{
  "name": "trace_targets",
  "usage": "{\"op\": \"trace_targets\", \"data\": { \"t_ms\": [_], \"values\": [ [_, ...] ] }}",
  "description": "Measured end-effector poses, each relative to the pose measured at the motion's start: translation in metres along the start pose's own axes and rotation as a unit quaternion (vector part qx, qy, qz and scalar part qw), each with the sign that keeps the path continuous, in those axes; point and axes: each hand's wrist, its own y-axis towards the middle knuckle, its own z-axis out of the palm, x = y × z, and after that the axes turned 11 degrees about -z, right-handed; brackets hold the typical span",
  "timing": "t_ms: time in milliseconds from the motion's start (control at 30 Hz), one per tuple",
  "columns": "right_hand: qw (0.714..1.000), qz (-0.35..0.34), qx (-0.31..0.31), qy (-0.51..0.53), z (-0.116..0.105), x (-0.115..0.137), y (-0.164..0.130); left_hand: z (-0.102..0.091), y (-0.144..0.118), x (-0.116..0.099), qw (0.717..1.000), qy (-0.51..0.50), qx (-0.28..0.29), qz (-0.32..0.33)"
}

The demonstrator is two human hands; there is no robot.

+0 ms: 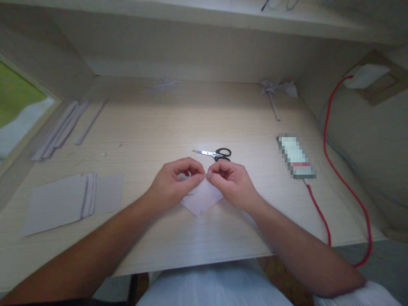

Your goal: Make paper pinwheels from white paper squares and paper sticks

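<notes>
**Both hands pinch a folded paper near the table's front edge**

Nearest the camera, the folded white paper lies near the table's front edge. Left hand and right hand meet over its top corner, fingers curled closed, apparently pinching it. Scissors lie just behind. Paper sheets rest toward the left edge, a phone toward the right.

Single head-worn view, looking forward and down, close above the desk, its back wall at top
</notes>
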Motion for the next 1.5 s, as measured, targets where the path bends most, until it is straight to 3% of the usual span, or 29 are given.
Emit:
{"op": "trace_targets", "data": {
  "t_ms": [367,567,633,800,967,1333,1500],
  "values": [
    [1.0,0.005,-0.001,0.012,-0.001,-0.002,0.002,-0.006,0.001,0.002,0.999,0.008,0.024,-0.026],
    [0.988,-0.104,-0.108,-0.027,-0.007,0.012,-0.004,-0.003,0.005,0.004,0.995,-0.072,0.002,-0.063],
    [0.986,-0.126,-0.105,-0.01,-0.007,0.016,-0.008,-0.003,0.007,0.005,0.993,-0.097,0.001,-0.066],
    [0.995,-0.092,-0.026,0.029,-0.003,0.016,-0.01,-0.003,0.01,0.008,0.988,-0.144,0.016,-0.062],
    [0.998,-0.051,-0.036,0.021,-0.003,0.012,-0.005,-0.003,0.01,0.007,0.981,-0.172,0.05,-0.073],
    [0.994,-0.03,-0.058,0.088,-0.003,0.012,-0.005,-0.004,0.009,0.003,0.981,-0.172,0.068,-0.055],
    [0.994,-0.017,-0.046,0.099,-0.005,0.015,-0.003,-0.004,0.007,0.0,0.976,-0.188,0.073,-0.077]
  ]
}}
